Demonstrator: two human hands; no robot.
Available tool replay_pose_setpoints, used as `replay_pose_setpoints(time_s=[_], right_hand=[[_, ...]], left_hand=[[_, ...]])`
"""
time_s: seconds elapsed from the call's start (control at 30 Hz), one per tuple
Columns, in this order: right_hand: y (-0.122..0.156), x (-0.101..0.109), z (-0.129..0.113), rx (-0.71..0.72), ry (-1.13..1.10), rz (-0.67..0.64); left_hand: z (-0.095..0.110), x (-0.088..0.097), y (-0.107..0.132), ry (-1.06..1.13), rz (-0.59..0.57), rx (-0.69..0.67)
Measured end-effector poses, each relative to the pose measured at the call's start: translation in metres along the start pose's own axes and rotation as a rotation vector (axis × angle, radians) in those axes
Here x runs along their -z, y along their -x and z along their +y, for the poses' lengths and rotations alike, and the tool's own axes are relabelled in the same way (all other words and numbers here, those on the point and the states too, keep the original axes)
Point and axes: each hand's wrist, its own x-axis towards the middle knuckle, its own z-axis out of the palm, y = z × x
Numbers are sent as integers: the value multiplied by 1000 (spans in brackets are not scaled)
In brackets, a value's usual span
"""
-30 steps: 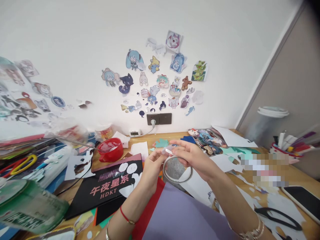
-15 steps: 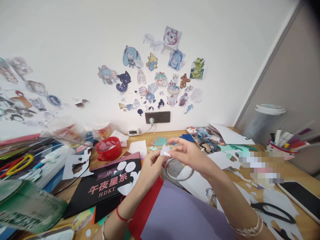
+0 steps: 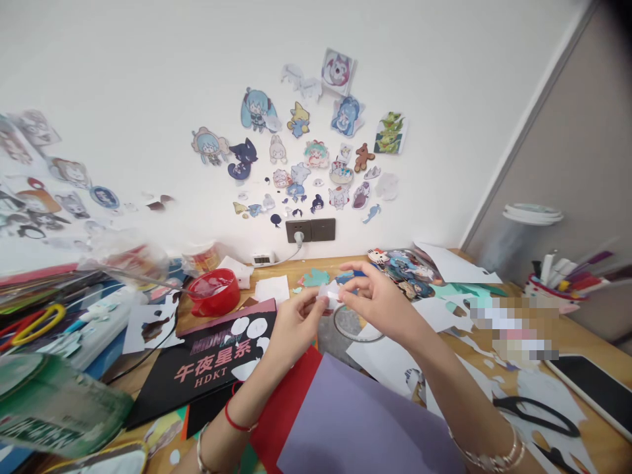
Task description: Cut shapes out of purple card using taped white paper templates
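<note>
Above the desk, my left hand (image 3: 299, 324) pinches a small, whitish, shiny piece of paper (image 3: 329, 293) between thumb and fingers. My right hand (image 3: 375, 301) meets the piece's right edge with thumb and index finger, its other fingers loosely raised. Just below my right hand is a clear ring, like a roll of tape (image 3: 338, 327), partly hidden by that hand. Nearer to me lie a purple sheet (image 3: 355, 415) and a red sheet (image 3: 284, 405). To the left, white cutouts (image 3: 257, 328) rest on a black printed folder (image 3: 197, 368).
A red bowl (image 3: 214, 296) stands at the back left, near yellow-handled scissors (image 3: 42, 326) and a green can (image 3: 59, 405). At right are black-handled scissors (image 3: 538, 411), a phone (image 3: 592, 388) and a pen holder (image 3: 550, 296). Paper cutouts (image 3: 259, 110) hang on the wall.
Both hands stay close together around the small piece. My right hand has shifted slightly right and up, with its fingers drawn in more, and the piece now shows more flatly.
</note>
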Motion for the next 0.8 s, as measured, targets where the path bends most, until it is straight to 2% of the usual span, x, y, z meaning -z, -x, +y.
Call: replay_pose_setpoints(time_s=[0.23,0.43,0.8], right_hand=[[3,-3,-4,59,222,40],[4,-5,-6,122,354,57],[5,-7,-8,129,376,60]], left_hand=[[3,8,-1,-185,-81,52],[9,9,2,-297,-84,61],[8,8,2,-355,-95,41]])
